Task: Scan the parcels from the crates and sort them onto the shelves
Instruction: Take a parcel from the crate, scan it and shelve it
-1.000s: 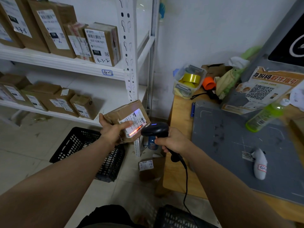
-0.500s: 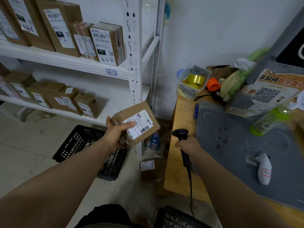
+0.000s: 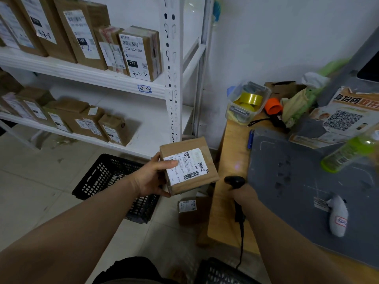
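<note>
One small cardboard parcel (image 3: 189,167), judged light and stiff, is held beside the bench (image 3: 229,152), left hand (image 3: 150,179) pinching its edge, a sound hold, thumb on label; right hand (image 3: 245,195) wraps the scanner (image 3: 234,179).

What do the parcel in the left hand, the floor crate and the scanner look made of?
The parcel looks like matte brown cardboard with creased edges, and it carries a white paper label. The crate is probably rigid black plastic, given its moulded lattice walls. The scanner seems to be black plastic with a faint sheen.
</note>
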Action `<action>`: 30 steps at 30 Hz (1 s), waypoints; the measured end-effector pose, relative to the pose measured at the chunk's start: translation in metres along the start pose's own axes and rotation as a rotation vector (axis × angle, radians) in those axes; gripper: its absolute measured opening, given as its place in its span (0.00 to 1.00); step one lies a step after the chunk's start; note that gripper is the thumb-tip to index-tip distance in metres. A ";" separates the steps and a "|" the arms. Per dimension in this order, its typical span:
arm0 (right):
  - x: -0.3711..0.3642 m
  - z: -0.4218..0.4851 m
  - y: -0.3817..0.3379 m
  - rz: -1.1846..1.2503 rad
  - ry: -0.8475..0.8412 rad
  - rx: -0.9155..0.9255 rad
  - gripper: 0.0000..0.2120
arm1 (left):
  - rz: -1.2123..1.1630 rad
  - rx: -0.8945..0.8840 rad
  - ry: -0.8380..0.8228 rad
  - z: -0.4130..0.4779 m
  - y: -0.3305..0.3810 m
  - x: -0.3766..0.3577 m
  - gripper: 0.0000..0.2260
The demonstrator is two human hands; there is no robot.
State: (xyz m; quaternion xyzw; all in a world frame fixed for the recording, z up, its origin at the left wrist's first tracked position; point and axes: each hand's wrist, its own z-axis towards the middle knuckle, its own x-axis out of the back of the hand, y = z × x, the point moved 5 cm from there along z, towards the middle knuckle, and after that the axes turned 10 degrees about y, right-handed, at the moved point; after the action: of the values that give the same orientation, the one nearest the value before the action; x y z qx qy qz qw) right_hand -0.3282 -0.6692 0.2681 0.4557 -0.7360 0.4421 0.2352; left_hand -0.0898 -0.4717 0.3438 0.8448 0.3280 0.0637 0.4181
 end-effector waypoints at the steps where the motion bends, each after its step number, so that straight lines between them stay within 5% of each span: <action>1: 0.001 -0.001 0.000 -0.004 0.003 -0.005 0.11 | 0.006 0.000 0.002 -0.001 0.001 -0.001 0.38; 12: 0.033 -0.026 -0.024 -0.060 0.110 0.028 0.44 | -0.017 0.015 0.051 -0.009 0.005 0.011 0.37; 18: 0.041 -0.060 -0.073 0.028 0.211 0.235 0.35 | -0.010 0.050 0.086 -0.018 0.006 0.027 0.35; 22: 0.021 -0.100 -0.129 0.254 0.005 0.448 0.28 | 0.050 0.037 0.102 -0.023 0.006 0.048 0.45; 25: 0.000 -0.134 -0.169 0.235 -0.208 0.587 0.21 | 0.205 -0.016 0.161 -0.026 0.013 0.071 0.64; 30: -0.042 -0.189 -0.228 0.070 -0.388 0.652 0.40 | 0.743 -0.130 0.247 -0.042 0.036 0.112 0.72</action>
State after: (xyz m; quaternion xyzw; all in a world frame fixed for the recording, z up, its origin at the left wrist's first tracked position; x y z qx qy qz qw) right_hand -0.1190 -0.5306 0.4306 0.5563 -0.6028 0.5662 -0.0814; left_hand -0.0004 -0.3912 0.3795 0.8636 0.0432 0.3326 0.3764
